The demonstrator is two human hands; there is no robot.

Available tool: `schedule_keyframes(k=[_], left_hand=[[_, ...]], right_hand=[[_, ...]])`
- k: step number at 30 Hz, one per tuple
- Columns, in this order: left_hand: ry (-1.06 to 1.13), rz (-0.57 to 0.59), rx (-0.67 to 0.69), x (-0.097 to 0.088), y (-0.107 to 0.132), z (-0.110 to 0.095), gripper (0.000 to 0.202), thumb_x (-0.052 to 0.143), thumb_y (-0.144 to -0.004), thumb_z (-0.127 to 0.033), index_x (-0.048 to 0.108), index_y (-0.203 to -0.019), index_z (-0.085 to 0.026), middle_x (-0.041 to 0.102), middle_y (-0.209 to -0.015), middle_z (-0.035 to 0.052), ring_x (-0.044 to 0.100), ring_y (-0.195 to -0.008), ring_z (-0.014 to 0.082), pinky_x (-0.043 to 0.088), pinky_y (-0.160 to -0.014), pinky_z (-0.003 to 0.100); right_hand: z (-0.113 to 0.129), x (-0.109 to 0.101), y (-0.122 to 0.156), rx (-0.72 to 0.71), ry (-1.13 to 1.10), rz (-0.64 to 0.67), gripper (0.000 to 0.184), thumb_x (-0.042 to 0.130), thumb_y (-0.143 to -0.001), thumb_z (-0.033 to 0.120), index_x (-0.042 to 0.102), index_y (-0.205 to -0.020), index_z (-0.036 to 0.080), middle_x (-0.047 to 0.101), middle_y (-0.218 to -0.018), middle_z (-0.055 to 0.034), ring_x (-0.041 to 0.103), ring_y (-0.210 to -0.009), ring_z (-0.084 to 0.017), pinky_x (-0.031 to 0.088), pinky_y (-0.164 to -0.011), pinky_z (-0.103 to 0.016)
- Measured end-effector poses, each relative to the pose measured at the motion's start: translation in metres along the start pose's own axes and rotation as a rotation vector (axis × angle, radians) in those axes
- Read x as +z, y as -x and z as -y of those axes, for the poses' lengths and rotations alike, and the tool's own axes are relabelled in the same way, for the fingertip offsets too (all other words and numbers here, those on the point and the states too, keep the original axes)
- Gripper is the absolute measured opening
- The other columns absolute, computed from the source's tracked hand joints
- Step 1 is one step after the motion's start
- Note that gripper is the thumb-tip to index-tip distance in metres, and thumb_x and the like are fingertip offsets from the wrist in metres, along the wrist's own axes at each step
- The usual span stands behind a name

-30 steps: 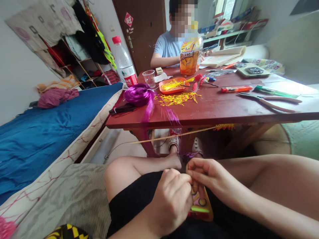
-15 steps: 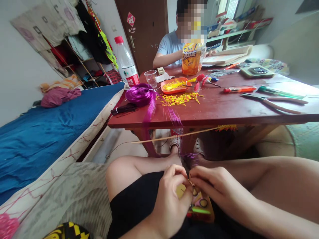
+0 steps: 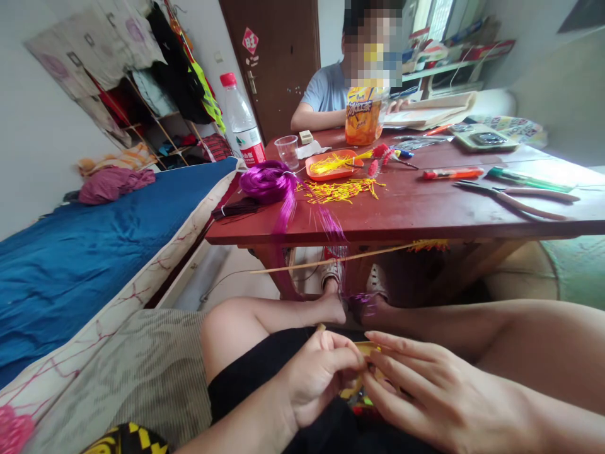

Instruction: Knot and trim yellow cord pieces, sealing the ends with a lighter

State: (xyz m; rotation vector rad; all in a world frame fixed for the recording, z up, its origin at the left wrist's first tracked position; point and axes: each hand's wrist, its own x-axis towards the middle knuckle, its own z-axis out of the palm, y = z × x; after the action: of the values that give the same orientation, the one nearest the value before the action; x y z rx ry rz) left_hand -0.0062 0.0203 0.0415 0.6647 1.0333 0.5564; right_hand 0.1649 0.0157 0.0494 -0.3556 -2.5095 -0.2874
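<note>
My left hand and my right hand meet over my lap, fingertips together. Both pinch a small yellow piece that is mostly hidden between the fingers. A colourful card lies under them on my black shorts. Purple thread runs from a purple bundle on the red table down over its edge toward my hands. A thin wooden stick hangs level below the table edge.
Loose yellow strands, an orange tray, a clear cup, a water bottle, an orange drink bottle, pliers and pens lie on the table. Another person sits at the far side. A blue bed is at left.
My hands dropped lower in view and turned, with the right hand's fingers now stretched over the card. The view tilted up a little.
</note>
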Motion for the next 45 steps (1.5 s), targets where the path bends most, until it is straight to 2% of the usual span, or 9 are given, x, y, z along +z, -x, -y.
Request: schedule_keyframes(k=[4,10,14,18,25,30,35,39,45], left_hand=[[-0.051,-0.004,0.112,0.005,0.002,0.002,0.012,0.061,-0.057,-0.02,0.054,-0.05,-0.014,0.046,-0.049,-0.0024,0.042,-0.049,0.0088,0.033,-0.053,0.022],[-1.083,-0.362,1.161,0.002,0.012,0.015,0.017,0.05,-0.074,-0.004,0.061,-0.068,-0.015,0.058,-0.084,0.0079,0.051,-0.076,0.0172,0.043,-0.068,0.029],[-1.474,-0.208,1.583,-0.008,0.013,0.014,0.014,0.051,-0.075,0.0,0.061,-0.08,-0.009,0.066,-0.084,0.0089,0.053,-0.074,0.017,0.042,-0.069,0.031],[-1.258,-0.118,1.199,-0.004,0.014,0.002,0.016,0.049,-0.075,-0.005,0.061,-0.067,-0.012,0.066,-0.072,0.0056,0.051,-0.066,0.0156,0.039,-0.064,0.029],[0.074,0.027,-0.035,0.003,0.004,-0.001,0.011,0.064,-0.052,-0.017,0.054,-0.049,-0.012,0.048,-0.047,-0.0029,0.038,-0.046,0.0057,0.03,-0.051,0.019],[-0.128,0.008,0.176,0.006,0.007,0.002,0.013,0.062,-0.062,-0.021,0.057,-0.054,-0.013,0.053,-0.056,0.0012,0.049,-0.057,0.0114,0.038,-0.06,0.023],[-1.037,-0.347,1.134,0.003,0.015,0.012,0.016,0.05,-0.073,-0.004,0.061,-0.066,-0.013,0.057,-0.082,0.0071,0.05,-0.075,0.0158,0.042,-0.068,0.027],[-1.397,-0.216,1.632,-0.007,0.015,0.014,0.013,0.051,-0.075,-0.002,0.061,-0.079,-0.008,0.065,-0.084,0.0092,0.051,-0.072,0.0165,0.041,-0.067,0.03],[-0.662,-0.093,0.534,0.0,0.017,-0.004,0.012,0.052,-0.07,-0.01,0.06,-0.061,-0.013,0.06,-0.063,0.0035,0.048,-0.059,0.0127,0.036,-0.057,0.024]], right_hand=[[-0.002,0.004,0.0,0.21,-0.197,0.002,0.037,0.025,-0.09,0.01,0.062,-0.095,0.015,0.07,-0.072,-0.0064,0.067,-0.066,-0.017,0.052,-0.084,-0.032],[-0.003,0.019,-0.011,1.186,-1.117,0.149,0.028,0.044,-0.085,0.042,0.052,-0.07,0.02,0.058,-0.052,0.0016,0.056,-0.042,-0.013,0.043,-0.039,-0.022],[-0.006,0.028,-0.013,1.315,-1.557,0.174,0.04,0.051,-0.073,0.057,0.047,-0.064,0.018,0.054,-0.043,0.0034,0.047,-0.032,-0.009,0.034,-0.032,-0.018],[-0.005,0.015,-0.013,1.161,-1.159,0.177,0.028,0.04,-0.086,0.041,0.05,-0.073,0.019,0.06,-0.052,0.0,0.055,-0.039,-0.012,0.043,-0.037,-0.021],[-0.002,-0.005,-0.001,-0.037,-0.009,0.016,0.031,0.034,-0.086,0.004,0.063,-0.092,0.012,0.071,-0.069,-0.0068,0.067,-0.063,-0.018,0.05,-0.087,-0.035],[-0.002,0.0,-0.006,0.32,-0.331,0.018,0.037,0.025,-0.093,0.016,0.062,-0.087,0.015,0.068,-0.067,-0.0055,0.065,-0.061,-0.016,0.054,-0.071,-0.029],[-0.003,0.015,-0.017,1.197,-1.186,0.17,0.031,0.043,-0.085,0.044,0.05,-0.069,0.018,0.056,-0.05,0.0014,0.052,-0.039,-0.011,0.04,-0.037,-0.02],[-0.005,0.023,-0.016,1.331,-1.576,0.164,0.041,0.047,-0.076,0.059,0.045,-0.066,0.019,0.053,-0.043,0.0039,0.044,-0.029,-0.007,0.031,-0.031,-0.017],[-0.001,-0.002,-0.013,0.632,-0.679,0.105,0.018,0.036,-0.089,0.02,0.054,-0.086,0.017,0.065,-0.065,-0.0037,0.062,-0.057,-0.016,0.05,-0.056,-0.028]])
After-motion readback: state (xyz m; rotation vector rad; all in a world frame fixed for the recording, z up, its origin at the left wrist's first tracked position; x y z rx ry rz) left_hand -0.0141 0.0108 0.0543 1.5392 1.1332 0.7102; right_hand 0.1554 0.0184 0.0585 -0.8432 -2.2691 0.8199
